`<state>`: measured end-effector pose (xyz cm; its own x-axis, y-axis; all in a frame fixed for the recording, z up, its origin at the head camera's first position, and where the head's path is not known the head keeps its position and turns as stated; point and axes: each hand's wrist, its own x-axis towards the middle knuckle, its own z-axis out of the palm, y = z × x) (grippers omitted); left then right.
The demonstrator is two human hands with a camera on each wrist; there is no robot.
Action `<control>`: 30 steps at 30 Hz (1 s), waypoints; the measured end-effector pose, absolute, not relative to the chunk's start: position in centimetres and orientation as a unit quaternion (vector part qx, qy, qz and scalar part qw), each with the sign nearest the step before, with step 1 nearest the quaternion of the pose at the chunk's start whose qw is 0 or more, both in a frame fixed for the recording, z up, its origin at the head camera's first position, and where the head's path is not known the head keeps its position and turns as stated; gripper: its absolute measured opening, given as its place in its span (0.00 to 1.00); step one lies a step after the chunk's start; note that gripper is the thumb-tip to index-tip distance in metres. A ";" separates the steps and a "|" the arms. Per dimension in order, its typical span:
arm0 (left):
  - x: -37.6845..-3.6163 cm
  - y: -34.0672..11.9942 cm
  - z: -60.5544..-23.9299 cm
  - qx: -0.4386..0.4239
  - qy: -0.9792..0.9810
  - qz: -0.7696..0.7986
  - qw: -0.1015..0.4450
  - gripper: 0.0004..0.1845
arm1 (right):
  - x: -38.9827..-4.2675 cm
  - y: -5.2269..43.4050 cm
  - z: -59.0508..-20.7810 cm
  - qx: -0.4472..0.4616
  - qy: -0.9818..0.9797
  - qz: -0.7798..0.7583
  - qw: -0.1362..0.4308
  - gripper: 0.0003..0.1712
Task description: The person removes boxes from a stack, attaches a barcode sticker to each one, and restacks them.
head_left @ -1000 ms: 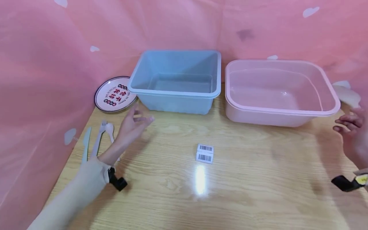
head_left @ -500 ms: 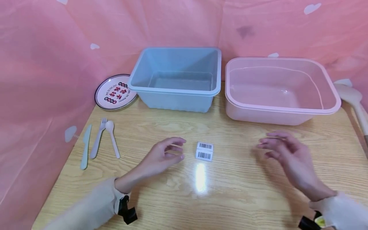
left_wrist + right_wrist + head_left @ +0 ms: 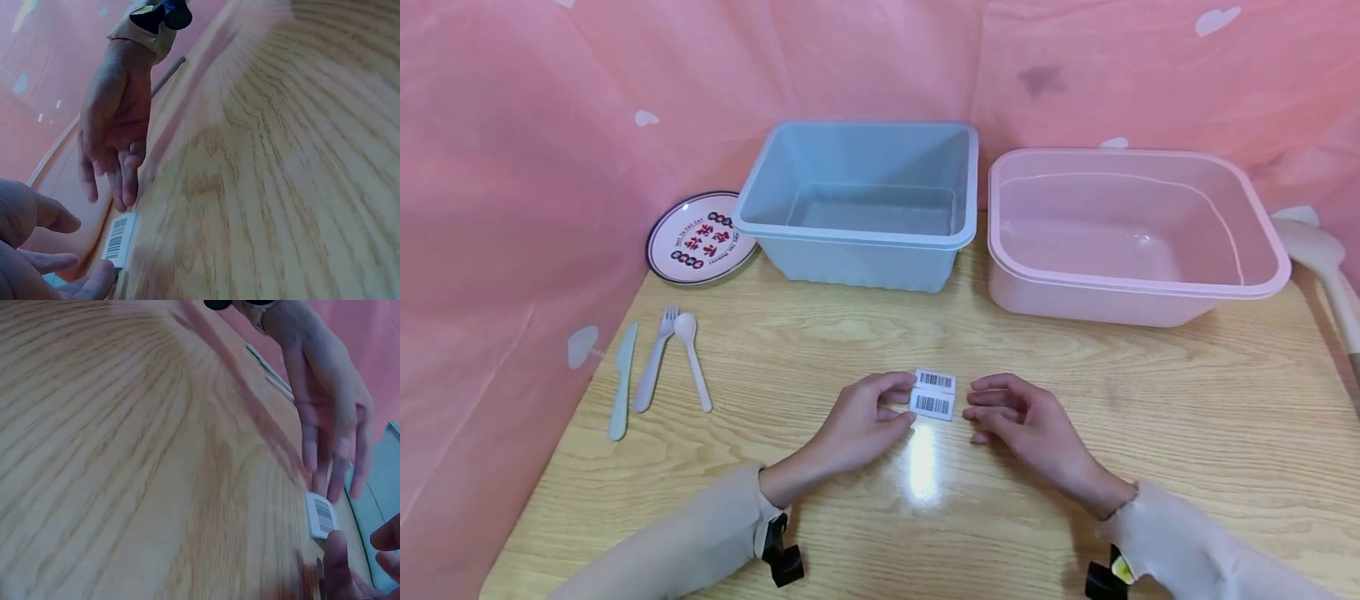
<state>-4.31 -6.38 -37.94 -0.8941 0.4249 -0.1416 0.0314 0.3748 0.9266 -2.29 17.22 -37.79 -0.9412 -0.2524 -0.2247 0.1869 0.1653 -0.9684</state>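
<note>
A small white block (image 3: 933, 394) with two barcode labels lies at mid-table in the head view. My left hand (image 3: 863, 423) has its fingers loosely bent, thumb and index tips right at the block's left edge. Just off the right edge, my right hand (image 3: 1036, 423) faces it with relaxed fingers. One barcode face of the block (image 3: 119, 239) shows between both hands in the left wrist view. From the right wrist, the block (image 3: 322, 515) appears under the left hand's fingertips, with the right thumb (image 3: 337, 559) close below.
Behind the hands stand a blue basin (image 3: 861, 242) and a pink basin (image 3: 1120, 287). At left are a printed plate (image 3: 702, 240), knife (image 3: 622, 383), fork (image 3: 657, 362) and spoon (image 3: 694, 354). A long-handled ladle-like utensil (image 3: 1326, 267) lies at far right.
My left hand has moved right and toward me, away from the plate, to the block. My right hand has come in from the far right to the block's other side.
</note>
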 end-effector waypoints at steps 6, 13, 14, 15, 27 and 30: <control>-4.7 -6.0 -38.2 0.137 0.808 0.540 0.192 0.23 | -3.1 16.0 -37.9 -0.010 0.764 -0.620 0.179 0.19; -4.8 -6.0 -38.3 0.141 0.808 0.536 0.199 0.22 | -3.9 15.1 -38.2 -0.014 0.796 -0.579 0.177 0.14; -4.8 -6.0 -38.3 0.142 0.807 0.537 0.201 0.22 | -4.0 15.0 -38.3 -0.012 0.798 -0.577 0.175 0.13; -4.8 -6.0 -38.3 0.142 0.806 0.538 0.202 0.22 | -4.0 14.9 -38.4 -0.008 0.799 -0.576 0.174 0.12; -5.1 -6.2 -38.3 0.111 0.757 0.617 0.182 0.22 | -4.0 15.2 -38.1 0.034 0.766 -0.623 0.156 0.12; -5.3 -6.0 -38.1 0.084 0.728 0.654 0.186 0.20 | -3.7 15.4 -37.6 0.028 0.771 -0.622 0.133 0.12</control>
